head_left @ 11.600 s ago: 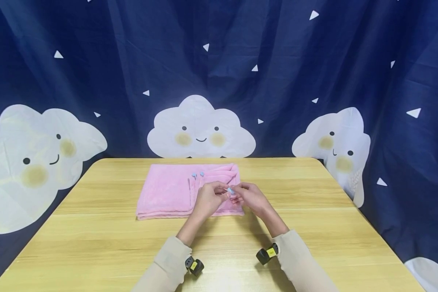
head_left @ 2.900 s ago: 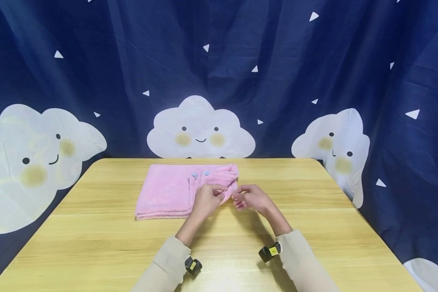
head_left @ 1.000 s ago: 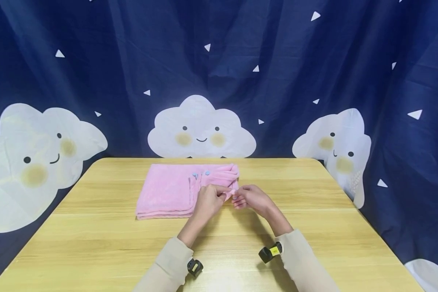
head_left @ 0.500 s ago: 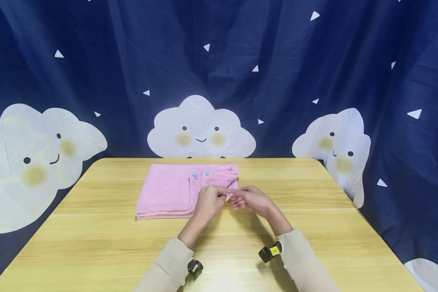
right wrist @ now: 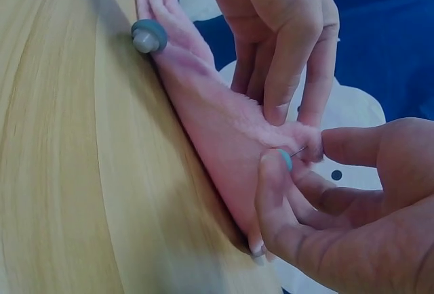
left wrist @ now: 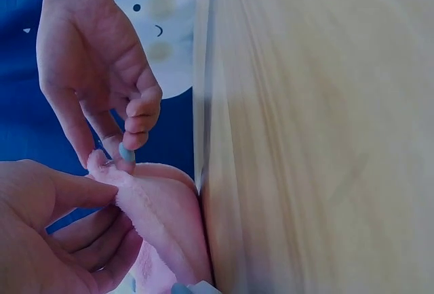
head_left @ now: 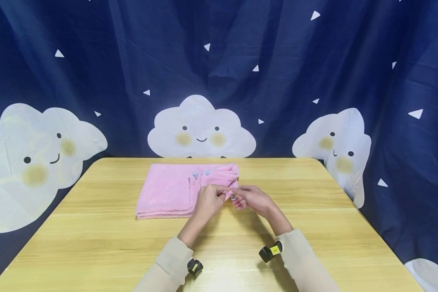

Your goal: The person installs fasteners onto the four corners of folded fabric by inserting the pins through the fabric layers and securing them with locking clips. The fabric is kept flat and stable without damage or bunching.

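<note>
A folded pink plush cloth (head_left: 164, 188) lies on the table, its right part gathered and its near right edge lifted. My left hand (head_left: 209, 200) pinches that edge between thumb and fingers. In the right wrist view, my right hand (right wrist: 359, 199) holds a blue-headed pin (right wrist: 285, 160) with the thumb on its head. The pin's thin metal shaft meets the plush edge, and the index fingertip presses from the other side. Two more light blue heads (head_left: 207, 173) sit on the cloth beyond the hands. One grey-blue knob (right wrist: 149, 36) with a whitish tip shows up close.
The light wooden table (head_left: 95, 251) spreads around the cloth. A dark blue curtain (head_left: 277, 81) with white smiling clouds hangs behind it. Black cameras with yellow labels are worn at both beige sleeves (head_left: 306, 259).
Since the earliest frame, the cloth's near right corner has been pulled in and lifted. One blue head shifted slightly right. In the last second, the right fingers moved slightly and the pin head came into view.
</note>
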A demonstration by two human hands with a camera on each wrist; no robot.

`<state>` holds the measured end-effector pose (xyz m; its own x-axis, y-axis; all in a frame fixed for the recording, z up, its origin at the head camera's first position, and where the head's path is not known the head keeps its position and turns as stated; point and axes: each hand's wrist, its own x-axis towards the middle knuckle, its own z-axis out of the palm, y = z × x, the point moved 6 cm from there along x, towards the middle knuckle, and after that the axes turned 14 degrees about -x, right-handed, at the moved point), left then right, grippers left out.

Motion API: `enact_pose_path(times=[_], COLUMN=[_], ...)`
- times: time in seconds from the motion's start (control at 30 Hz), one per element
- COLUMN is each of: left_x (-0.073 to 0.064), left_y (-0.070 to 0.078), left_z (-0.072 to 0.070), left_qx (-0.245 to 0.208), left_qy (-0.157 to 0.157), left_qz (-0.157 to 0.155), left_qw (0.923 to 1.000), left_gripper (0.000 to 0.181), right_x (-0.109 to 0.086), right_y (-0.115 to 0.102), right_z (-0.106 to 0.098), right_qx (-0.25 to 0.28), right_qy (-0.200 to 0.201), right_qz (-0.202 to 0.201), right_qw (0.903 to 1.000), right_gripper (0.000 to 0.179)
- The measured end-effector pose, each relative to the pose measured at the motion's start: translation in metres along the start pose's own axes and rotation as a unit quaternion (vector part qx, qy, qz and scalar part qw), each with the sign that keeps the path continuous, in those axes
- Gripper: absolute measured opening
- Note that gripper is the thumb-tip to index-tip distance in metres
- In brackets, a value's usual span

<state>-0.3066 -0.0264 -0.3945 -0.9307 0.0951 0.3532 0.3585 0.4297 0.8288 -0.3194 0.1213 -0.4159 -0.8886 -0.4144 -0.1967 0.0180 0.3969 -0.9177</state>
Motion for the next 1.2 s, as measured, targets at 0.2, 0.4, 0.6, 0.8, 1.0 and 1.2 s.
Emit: enact_pose_path(times=[0.2, 0.4, 0.6, 0.8, 1.0, 1.2], left_x=[0.0006, 0.0018, 0.002, 0.001, 0.0006, 0.0019], left_y=[-0.0003, -0.001, 0.0008, -0.0003, 0.0019, 0.0011], left_z=[-0.0016, -0.003, -0.0059, -0.0047, -0.0059, -0.0065], left_qx=[-0.011, -0.024, -0.021, -0.024, -0.007, -0.014], left_qy=[-0.001, 0.002, 0.009, 0.002, 0.011, 0.008], left_qz=[0.002, 0.012, 0.015, -0.002, 0.016, 0.017], left_qw=[0.9999, 0.9996, 0.9996, 0.9997, 0.9998, 0.9997], left_gripper=[0.026, 0.024, 0.024, 0.026, 0.026, 0.025], right_x=[0.0016, 0.002, 0.0028, 0.0032, 0.0032, 0.0012], right_y=[0.0013, 0.0019, 0.0029, 0.003, 0.0018, -0.0001], right_z=[-0.0022, -0.0031, -0.0027, -0.0016, 0.0003, 0.0], right_qx=[0.011, 0.021, 0.021, 0.022, 0.035, 0.035], right_qy=[0.012, 0.012, 0.008, 0.004, -0.003, -0.005], right_qz=[0.008, 0.015, 0.018, 0.012, 0.011, 0.01], right_qw=[0.9998, 0.9996, 0.9996, 0.9997, 0.9993, 0.9993], right_gripper=[0.043, 0.043, 0.046, 0.049, 0.049, 0.052])
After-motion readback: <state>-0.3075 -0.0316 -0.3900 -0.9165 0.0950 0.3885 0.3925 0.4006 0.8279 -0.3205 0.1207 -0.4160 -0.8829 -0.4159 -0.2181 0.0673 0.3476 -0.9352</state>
